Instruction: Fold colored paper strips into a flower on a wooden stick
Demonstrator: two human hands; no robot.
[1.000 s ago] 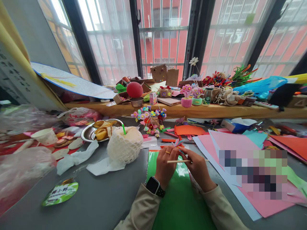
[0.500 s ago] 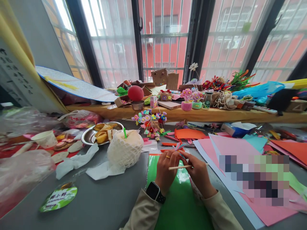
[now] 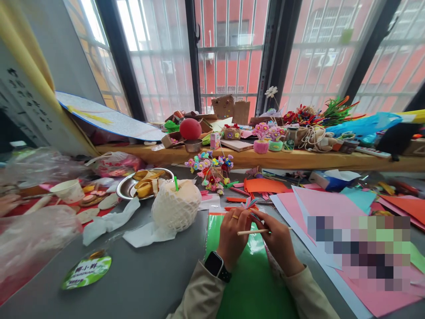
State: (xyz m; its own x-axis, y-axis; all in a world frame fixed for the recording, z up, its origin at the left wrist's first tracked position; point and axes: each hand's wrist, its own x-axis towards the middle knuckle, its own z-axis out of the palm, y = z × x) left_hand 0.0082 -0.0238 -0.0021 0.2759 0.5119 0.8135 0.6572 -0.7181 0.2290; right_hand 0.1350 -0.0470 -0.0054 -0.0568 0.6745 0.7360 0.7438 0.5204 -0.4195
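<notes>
My left hand (image 3: 233, 230), with a ring and a smartwatch on the wrist, is closed at the fingertips around a small bundle of pink and blue paper strips (image 3: 249, 204). From the other side my right hand (image 3: 275, 235) pinches the same strips; the fingertips of both hands meet there. A thin wooden stick (image 3: 253, 231) lies crosswise, tucked in the fingers of my right hand, its blunt end pointing left. Below both hands lies a shiny green sheet (image 3: 252, 279). How the strips are joined is hidden by my fingers.
Left stand a net-wrapped coconut (image 3: 177, 206) with a green straw and a metal bowl (image 3: 121, 188) of banana peels. A green label (image 3: 86, 272) lies nearer. Pink paper sheets (image 3: 318, 204) spread at right. Behind are colourful flowers (image 3: 210, 166) and a cluttered sill (image 3: 199, 161).
The whole view has shifted slightly, so everything appears a little further right. Both hands keep the same hold on the strips and the stick.
</notes>
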